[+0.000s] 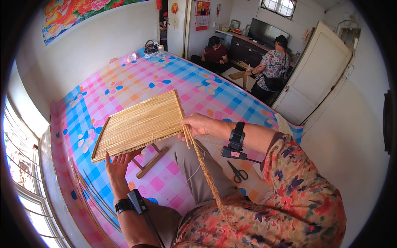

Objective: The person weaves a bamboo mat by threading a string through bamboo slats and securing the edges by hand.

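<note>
A flat, pale-yellow mat of thin plant stalks (138, 122) is tilted up in front of me, with narrow binding strips along its two side edges. My left hand (118, 164) is palm up at the mat's near lower edge. Its thumb stands upright and its fingers stretch out flat against that edge, partly hidden. At the right edge, my right hand (196, 125) is closed around the ends of the stalk strip. From there a long braided straw tail (211, 182) hangs down across my lap.
Below the mat, a small wooden frame (152, 162) lies on the checked, flowered sheet (124, 89). Black scissors (237, 172) rest right of my knee. Long thin stalks (93, 198) lie at left. Two people work beyond the far edge near an open door (313, 72).
</note>
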### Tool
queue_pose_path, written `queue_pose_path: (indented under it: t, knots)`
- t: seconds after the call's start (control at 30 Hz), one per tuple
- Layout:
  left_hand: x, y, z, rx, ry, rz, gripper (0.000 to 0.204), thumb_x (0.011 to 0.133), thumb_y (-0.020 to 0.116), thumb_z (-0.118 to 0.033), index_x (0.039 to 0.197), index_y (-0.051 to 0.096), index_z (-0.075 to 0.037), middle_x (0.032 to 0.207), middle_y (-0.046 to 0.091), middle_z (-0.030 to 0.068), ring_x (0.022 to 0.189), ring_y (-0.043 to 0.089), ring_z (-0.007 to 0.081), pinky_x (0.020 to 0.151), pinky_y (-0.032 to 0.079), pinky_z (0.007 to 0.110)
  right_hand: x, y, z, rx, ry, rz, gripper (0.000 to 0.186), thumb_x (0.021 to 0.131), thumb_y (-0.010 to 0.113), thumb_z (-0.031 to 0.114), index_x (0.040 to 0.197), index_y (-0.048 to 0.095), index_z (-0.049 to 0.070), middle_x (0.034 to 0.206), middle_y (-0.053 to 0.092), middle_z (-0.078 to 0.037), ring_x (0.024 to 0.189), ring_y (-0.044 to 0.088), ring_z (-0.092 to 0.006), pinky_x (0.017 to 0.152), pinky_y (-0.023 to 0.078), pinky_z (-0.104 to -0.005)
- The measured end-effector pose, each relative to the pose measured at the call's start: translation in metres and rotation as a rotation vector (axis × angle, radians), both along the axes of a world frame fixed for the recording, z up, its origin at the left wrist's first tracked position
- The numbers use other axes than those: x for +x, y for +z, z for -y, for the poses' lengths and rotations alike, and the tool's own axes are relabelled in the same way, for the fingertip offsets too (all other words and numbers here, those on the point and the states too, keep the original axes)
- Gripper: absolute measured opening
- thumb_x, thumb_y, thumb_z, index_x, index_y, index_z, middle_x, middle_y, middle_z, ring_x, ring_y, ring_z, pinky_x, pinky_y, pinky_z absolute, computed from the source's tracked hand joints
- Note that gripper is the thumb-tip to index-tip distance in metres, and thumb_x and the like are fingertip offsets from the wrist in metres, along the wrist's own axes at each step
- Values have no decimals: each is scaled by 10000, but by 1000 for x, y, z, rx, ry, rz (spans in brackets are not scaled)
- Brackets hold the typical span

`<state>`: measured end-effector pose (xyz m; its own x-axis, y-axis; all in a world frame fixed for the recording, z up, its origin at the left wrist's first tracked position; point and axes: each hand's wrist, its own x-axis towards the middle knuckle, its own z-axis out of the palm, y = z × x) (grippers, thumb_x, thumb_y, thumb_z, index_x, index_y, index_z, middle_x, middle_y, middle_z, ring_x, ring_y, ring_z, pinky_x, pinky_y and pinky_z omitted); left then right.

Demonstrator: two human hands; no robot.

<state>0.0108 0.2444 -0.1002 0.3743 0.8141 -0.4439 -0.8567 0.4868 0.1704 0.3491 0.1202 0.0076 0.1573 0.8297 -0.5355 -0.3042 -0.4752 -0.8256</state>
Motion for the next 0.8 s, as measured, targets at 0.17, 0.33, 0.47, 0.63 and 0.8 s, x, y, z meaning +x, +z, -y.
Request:
queue_pose_path:
  t: [0.17,0.33,0.47,0.63,0.8]
  knots:
    - [19,-10,-16,-42,-76,-194,752,798,723,-431,1314,371,-14,1399,369,152,1286,378,300,1033,374,489,19,-7,8,6,10,28,341,878,549,125,1138,479,-84,998,580,-211,820,665,-363,711,561,-546]
    - [-3,-45,-36,89,-136,-334,411,866,664,-300,1140,517,-30,1131,588,127,1037,572,272,859,491,425,11,-1,-2,-56,56,150,380,895,506,129,1213,446,-70,1010,589,-206,809,668,-333,655,576,-514]
    - [4,-5,-1,318,-101,-314,372,918,568,-181,1212,486,32,1189,581,190,1101,579,346,873,540,504,25,-6,14,-68,56,138,366,898,498,127,1211,458,-58,1012,602,-200,764,674,-306,639,582,-486]
    - [-13,53,93,504,133,-394,262,903,587,-96,1134,544,19,1060,633,141,968,630,269,865,550,488,26,12,28,-81,284,344,344,928,494,153,1183,482,-78,1011,604,-185,793,669,-263,630,590,-391]
    - [-33,80,207,537,344,-520,336,914,562,-59,1236,496,10,1166,598,129,1065,598,234,927,522,471,-9,17,13,-33,426,515,300,904,585,170,1130,537,-23,912,632,-113,758,641,-175,640,563,-331]
